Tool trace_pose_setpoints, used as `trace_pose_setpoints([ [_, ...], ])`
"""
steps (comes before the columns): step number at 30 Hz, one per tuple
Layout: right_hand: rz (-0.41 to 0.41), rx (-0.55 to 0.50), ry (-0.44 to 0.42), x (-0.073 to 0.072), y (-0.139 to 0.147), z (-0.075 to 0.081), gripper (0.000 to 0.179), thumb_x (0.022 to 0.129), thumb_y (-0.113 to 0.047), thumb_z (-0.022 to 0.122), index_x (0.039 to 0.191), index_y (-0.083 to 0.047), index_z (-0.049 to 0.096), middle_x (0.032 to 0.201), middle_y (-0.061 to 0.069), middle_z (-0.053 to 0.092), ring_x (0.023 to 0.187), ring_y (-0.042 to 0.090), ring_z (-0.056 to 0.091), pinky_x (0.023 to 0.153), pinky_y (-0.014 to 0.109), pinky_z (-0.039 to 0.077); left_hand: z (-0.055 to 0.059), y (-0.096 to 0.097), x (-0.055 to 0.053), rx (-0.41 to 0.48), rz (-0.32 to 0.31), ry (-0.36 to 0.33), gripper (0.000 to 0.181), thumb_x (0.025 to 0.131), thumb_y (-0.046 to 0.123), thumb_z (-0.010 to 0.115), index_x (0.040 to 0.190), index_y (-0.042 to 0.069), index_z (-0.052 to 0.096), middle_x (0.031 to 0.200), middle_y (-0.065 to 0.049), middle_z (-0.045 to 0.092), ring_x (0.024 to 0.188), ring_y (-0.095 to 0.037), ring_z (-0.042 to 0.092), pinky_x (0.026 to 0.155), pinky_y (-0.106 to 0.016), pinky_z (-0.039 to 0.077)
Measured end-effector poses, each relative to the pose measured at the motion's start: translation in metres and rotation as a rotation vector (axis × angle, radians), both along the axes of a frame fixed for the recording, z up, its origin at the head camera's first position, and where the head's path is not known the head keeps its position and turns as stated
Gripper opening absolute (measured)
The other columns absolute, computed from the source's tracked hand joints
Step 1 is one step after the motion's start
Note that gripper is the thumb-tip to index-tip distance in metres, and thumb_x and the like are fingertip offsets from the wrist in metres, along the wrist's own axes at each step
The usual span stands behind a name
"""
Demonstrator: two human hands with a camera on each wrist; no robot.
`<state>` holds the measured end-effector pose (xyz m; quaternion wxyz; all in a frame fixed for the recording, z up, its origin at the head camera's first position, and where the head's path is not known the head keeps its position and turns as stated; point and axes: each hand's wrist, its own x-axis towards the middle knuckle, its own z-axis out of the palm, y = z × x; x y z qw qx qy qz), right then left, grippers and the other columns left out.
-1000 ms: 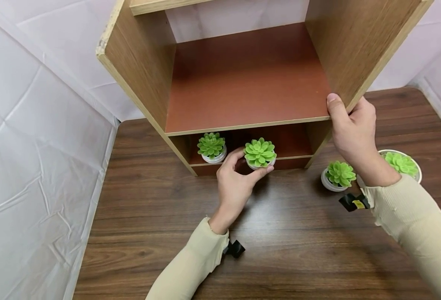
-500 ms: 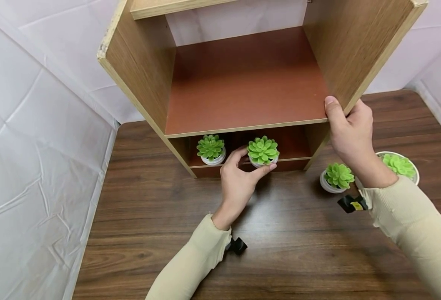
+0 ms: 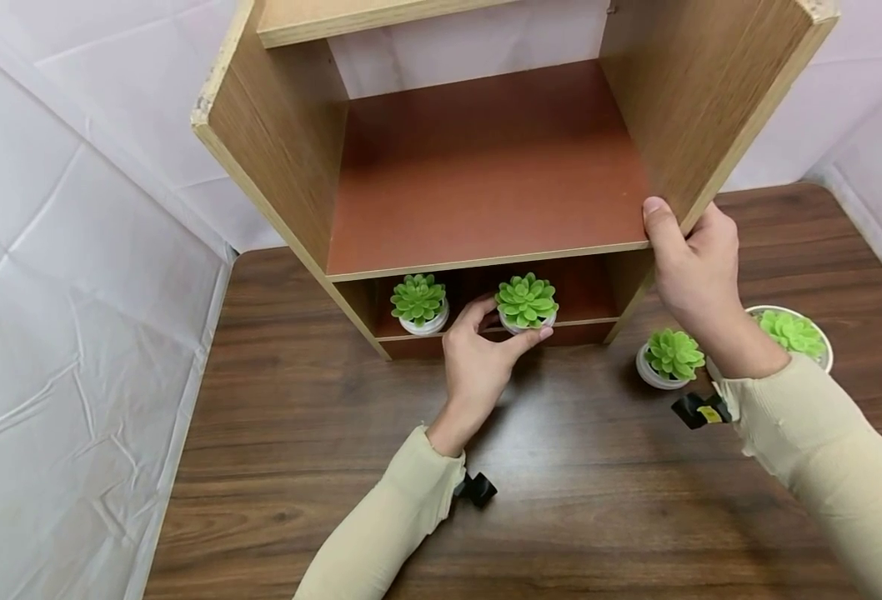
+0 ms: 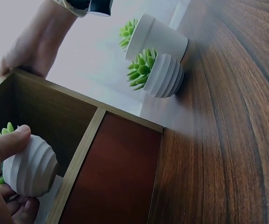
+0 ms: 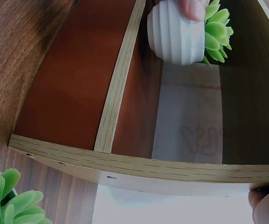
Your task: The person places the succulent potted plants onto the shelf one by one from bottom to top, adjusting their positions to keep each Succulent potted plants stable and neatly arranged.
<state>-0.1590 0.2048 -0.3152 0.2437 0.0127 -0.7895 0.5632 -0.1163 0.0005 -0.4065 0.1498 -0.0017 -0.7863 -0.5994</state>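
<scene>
My left hand (image 3: 478,362) grips a small potted succulent (image 3: 527,300) by its white ribbed pot (image 4: 30,166), thumb on one side and fingers on the other. The pot is at the front of the lower compartment of a wooden shelf unit (image 3: 486,175); in the right wrist view it appears just above the lower board. To its left in that compartment stands another potted succulent (image 3: 419,303). My right hand (image 3: 699,279) holds the unit's right side panel at its front edge, thumb inside and fingers outside.
Right of the unit, a small potted succulent (image 3: 669,359) stands on the wooden table (image 3: 576,492). Behind my right wrist is a larger white pot with a succulent (image 3: 792,333), partly hidden. A white sheeted wall (image 3: 81,333) borders the left side.
My left hand has moved the succulent slightly to the right and farther into the front of the lower compartment. My right hand keeps its hold on the side panel. The view has shifted slightly.
</scene>
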Motion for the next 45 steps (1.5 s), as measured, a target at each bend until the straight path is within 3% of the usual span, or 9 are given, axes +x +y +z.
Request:
trace_pose_setpoints([
  [7,0.001,0.007,-0.001,0.000,0.001,-0.001,0.023,0.098,-0.027,0.058,0.099,-0.008,0.070,0.081,-0.008,0.067,0.075,0.009,0.062,0.068,0.021,0.045,-0.003,0.002,-0.004,0.035,-0.018,0.029,0.055,0.064,0.025,0.094,0.112,0.010,0.071,0.103,0.008,0.067,0.090,-0.004,0.064,0.079,-0.027,0.050],
  [26,0.029,-0.006,0.016,-0.001,0.001,-0.001,0.022,0.099,-0.024,0.057,0.100,-0.006,0.070,0.081,-0.005,0.067,0.076,0.009,0.063,0.069,0.021,0.046,-0.001,0.013,-0.011,0.072,-0.045,0.008,0.057,0.063,0.021,0.095,0.112,0.007,0.070,0.100,0.004,0.068,0.085,-0.005,0.065,0.072,-0.025,0.052],
  [35,0.019,-0.008,0.015,0.000,0.000,-0.001,0.022,0.098,-0.024,0.058,0.099,-0.006,0.070,0.081,-0.005,0.067,0.075,0.009,0.062,0.068,0.021,0.046,-0.002,0.016,-0.014,0.066,-0.045,-0.014,0.057,0.063,0.021,0.095,0.112,0.007,0.070,0.102,0.002,0.067,0.088,-0.007,0.065,0.074,-0.029,0.053],
  [45,0.009,-0.011,0.024,-0.001,0.000,-0.002,0.018,0.098,-0.023,0.059,0.094,-0.008,0.068,0.076,-0.011,0.065,0.072,0.008,0.061,0.067,0.022,0.045,-0.001,0.021,-0.015,0.076,-0.038,-0.044,0.059,0.062,0.020,0.096,0.113,0.005,0.070,0.101,0.000,0.068,0.088,-0.007,0.065,0.073,-0.025,0.052],
])
